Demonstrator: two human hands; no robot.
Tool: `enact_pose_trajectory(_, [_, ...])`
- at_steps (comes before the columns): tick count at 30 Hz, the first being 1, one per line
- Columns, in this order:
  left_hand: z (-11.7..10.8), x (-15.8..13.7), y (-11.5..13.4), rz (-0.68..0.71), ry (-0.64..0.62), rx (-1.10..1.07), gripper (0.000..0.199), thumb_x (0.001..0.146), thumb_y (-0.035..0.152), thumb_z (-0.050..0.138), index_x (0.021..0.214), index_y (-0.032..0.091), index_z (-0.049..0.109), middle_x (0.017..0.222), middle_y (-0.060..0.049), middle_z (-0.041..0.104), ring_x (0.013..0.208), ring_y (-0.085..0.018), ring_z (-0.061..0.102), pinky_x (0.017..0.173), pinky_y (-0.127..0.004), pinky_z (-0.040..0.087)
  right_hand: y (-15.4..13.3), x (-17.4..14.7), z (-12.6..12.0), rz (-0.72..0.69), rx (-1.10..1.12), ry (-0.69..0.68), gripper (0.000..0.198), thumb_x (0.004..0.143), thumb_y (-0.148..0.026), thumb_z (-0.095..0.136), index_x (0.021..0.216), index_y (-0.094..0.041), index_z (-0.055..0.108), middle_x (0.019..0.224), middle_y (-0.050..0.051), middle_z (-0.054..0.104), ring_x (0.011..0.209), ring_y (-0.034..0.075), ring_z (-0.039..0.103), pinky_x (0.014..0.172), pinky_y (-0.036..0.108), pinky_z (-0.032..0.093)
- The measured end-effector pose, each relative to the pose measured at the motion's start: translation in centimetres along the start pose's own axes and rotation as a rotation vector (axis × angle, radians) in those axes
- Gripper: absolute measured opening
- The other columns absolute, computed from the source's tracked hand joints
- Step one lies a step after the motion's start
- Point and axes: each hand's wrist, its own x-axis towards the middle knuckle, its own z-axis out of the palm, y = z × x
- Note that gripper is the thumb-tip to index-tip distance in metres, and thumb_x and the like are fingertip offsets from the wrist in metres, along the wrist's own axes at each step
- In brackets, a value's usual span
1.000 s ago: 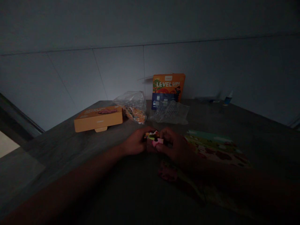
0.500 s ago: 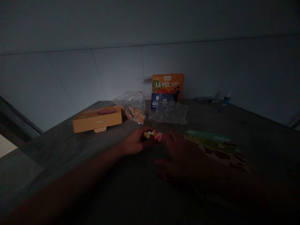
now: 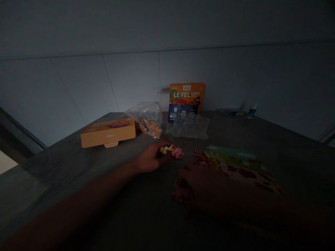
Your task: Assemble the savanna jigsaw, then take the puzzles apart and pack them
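Note:
Several colourful jigsaw puzzle pieces (image 3: 172, 152) are in my left hand (image 3: 151, 158), whose fingers close round their left side; pink shows on the right end. My right hand (image 3: 200, 177) is low over the table, dark, its fingers bent down and partly hidden. Just at its fingertips and thumb is a pink puzzle piece (image 3: 179, 191); whether the hand grips it is unclear. Beyond the right hand lies a joined part of a puzzle (image 3: 238, 162) with green and brown-spotted areas. A dark red piece (image 3: 200, 153) is at its left edge.
An orange box (image 3: 110, 132) lies at the left with its flap out. Beside it is a clear plastic bag (image 3: 149, 120) with orange contents. An upright orange "LEVEL UP!" box (image 3: 187, 94) stands by the wall behind another plastic bag (image 3: 190, 127). A small blue-labelled bottle (image 3: 252, 111) is farther right.
My right hand has drawn back from beside the left hand's pieces, toward me, and its fingers have bent down by the pink piece. My left hand has stayed in place.

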Motion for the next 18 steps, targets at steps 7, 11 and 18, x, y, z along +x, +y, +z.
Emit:
enact_pose_trajectory(7, [0.0, 0.0, -0.4, -0.008, -0.003, 0.017, 0.034, 0.083, 0.032, 0.063, 0.112, 0.016, 0.058, 0.096, -0.005, 0.067, 0.083, -0.018, 0.063, 0.071, -0.027, 0.047, -1.1, 0.4, -1.0, -0.139, 0.122, -0.109, 0.036, 0.070, -0.008, 0.067, 0.105, -0.013, 0.057, 0.109, 0.011, 0.059, 0.091, 0.021, 0.058, 0.075, 0.030, 0.046])
enact_pose_trajectory(11, [0.0, -0.1, -0.2, 0.007, 0.000, -0.005, 0.033, 0.083, 0.034, 0.062, 0.111, 0.015, 0.058, 0.098, -0.006, 0.066, 0.085, -0.019, 0.063, 0.073, -0.029, 0.048, -1.1, 0.3, -0.6, -0.145, -0.012, -0.054, 0.042, 0.069, -0.014, 0.071, 0.108, -0.012, 0.058, 0.116, 0.015, 0.056, 0.102, 0.027, 0.055, 0.085, 0.039, 0.046])
enact_pose_trajectory(18, [-0.1, -0.1, 0.4, 0.009, 0.005, 0.001, 0.031, 0.082, 0.030, 0.062, 0.108, 0.015, 0.059, 0.096, -0.006, 0.066, 0.084, -0.019, 0.062, 0.072, -0.028, 0.049, 0.1, 0.6, -0.3, 0.053, -0.221, 0.057, 0.053, 0.068, -0.054, 0.079, 0.096, -0.011, 0.065, 0.102, 0.016, 0.061, 0.095, 0.033, 0.058, 0.080, 0.045, 0.046])
